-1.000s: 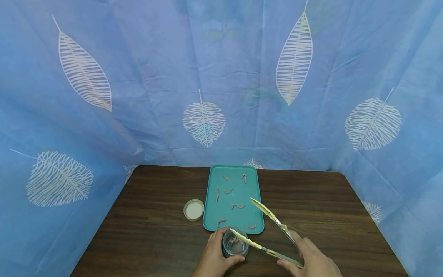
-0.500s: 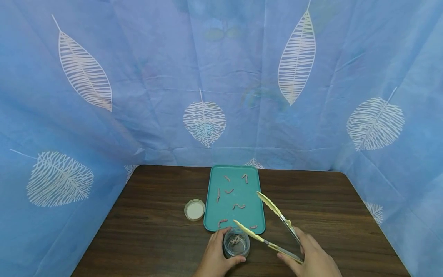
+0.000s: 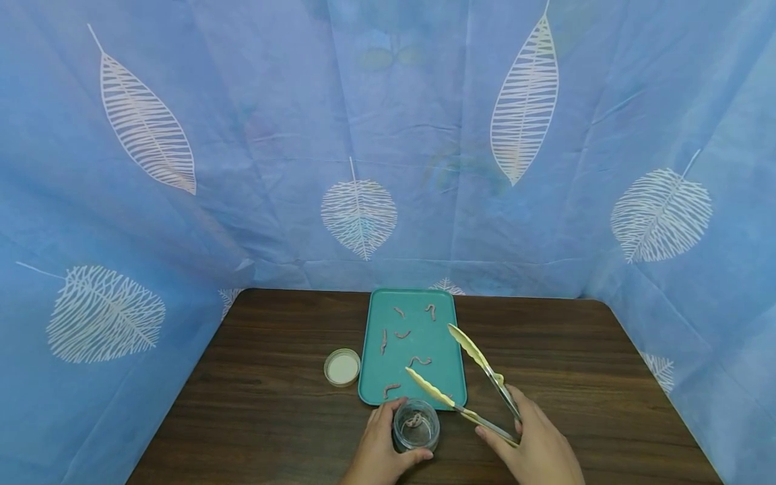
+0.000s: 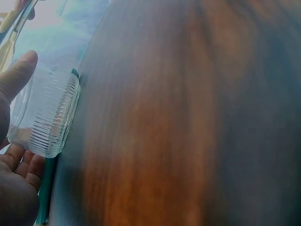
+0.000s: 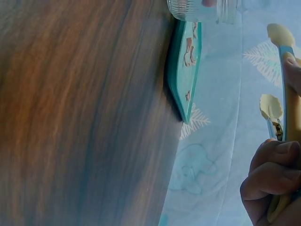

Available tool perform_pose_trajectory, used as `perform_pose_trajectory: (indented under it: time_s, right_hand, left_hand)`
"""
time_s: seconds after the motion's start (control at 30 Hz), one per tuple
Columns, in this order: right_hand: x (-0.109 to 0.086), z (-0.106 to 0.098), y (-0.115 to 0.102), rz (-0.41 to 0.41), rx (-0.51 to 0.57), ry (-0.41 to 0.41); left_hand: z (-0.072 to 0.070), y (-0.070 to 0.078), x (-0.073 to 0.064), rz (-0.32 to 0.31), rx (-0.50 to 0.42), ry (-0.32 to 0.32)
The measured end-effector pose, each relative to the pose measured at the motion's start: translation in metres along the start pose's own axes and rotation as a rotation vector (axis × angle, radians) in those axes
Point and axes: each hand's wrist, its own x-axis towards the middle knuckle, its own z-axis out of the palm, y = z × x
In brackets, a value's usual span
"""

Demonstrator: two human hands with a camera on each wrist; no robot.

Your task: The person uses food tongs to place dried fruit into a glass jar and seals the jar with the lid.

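At near edge of green tray (image 3: 435, 342), L hand (image 3: 380, 446) grips clear jar (image 3: 426, 435) w/ pinkish worm-like bits (image 3: 414, 420) inside — R hand (image 3: 541, 444) holds yellow-tipped tongs (image 3: 469, 345), tips apart — more bits (image 3: 391, 389) on tray, round lid (image 3: 342, 368) on table (image 3: 273, 411) just L.

We see a dark brown table (image 3: 273, 411) with streaked wood grain and rounded far corners. On it we find a teal tray (image 3: 405, 349) lying flat, its long sides running near to far and its far end close to the table's far edge. Just left of the tray we see a round, pale-faced lid (image 3: 342, 368). At the tray's near end we have a clear, ribbed jar (image 3: 428, 436), upright; we cannot tell whether it touches the tray.
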Motion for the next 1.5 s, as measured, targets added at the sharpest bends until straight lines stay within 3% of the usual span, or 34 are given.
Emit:
perform_pose_trajectory:
  time_s: [0.47, 0.73, 1.17, 1.5]
  right_hand:
    - [0.019, 0.001, -0.007, -0.011, 0.001, 0.011]
    - [0.027, 0.013, -0.004, -0.041, 0.021, 0.008]
    - [0.038, 0.034, 0.007, -0.094, -0.052, 0.055]
    - [0.042, 0.044, 0.01, -0.101, -0.119, 0.039]
  left_hand:
    - [0.003, 0.0, 0.006, 0.011, 0.021, 0.012]
    - [0.002, 0.001, 0.003, 0.002, 0.005, 0.002]
    - [0.004, -0.002, 0.003, 0.009, 0.006, 0.013]
    - [0.004, -0.004, 0.003, -0.005, 0.011, 0.004]
